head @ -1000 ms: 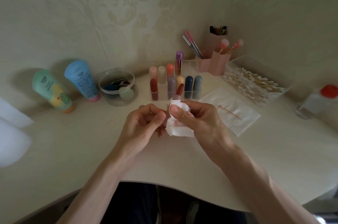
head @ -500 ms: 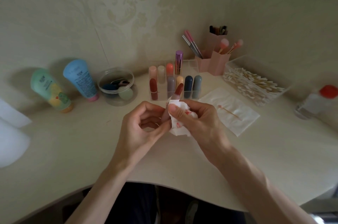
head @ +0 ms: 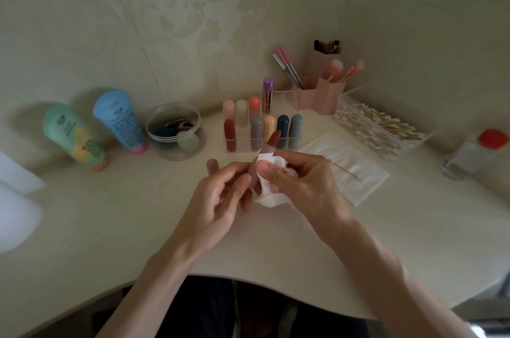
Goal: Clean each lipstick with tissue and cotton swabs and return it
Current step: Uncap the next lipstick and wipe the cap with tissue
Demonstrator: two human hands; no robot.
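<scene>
My left hand [head: 220, 199] holds the lower end of a mauve lipstick tube [head: 253, 168] just above the table. Its red-brown bullet [head: 274, 137] points up toward the organizer. My right hand [head: 300, 180] pinches a crumpled white tissue [head: 271, 197], stained red, against the tube with thumb and fingers. A mauve cap [head: 212, 166] stands on the table behind my left fingers. The clear organizer [head: 287, 101] holds several capped lipsticks in two rows. A flat tissue [head: 358, 180] lies to the right with a used cotton swab [head: 345, 170] on it.
A clear box of cotton swabs [head: 380, 128] and pink brush holders [head: 323, 92] stand at the back right. A red-capped bottle [head: 474, 152] is far right. Two cream tubes [head: 121, 119] and a round clear tub [head: 176, 130] sit at the left. The desk edge curves in front.
My left hand has slid down the tube and loosened, uncovering the mauve cap behind it. The right thumb with the tissue has moved along the tube, which now shows more.
</scene>
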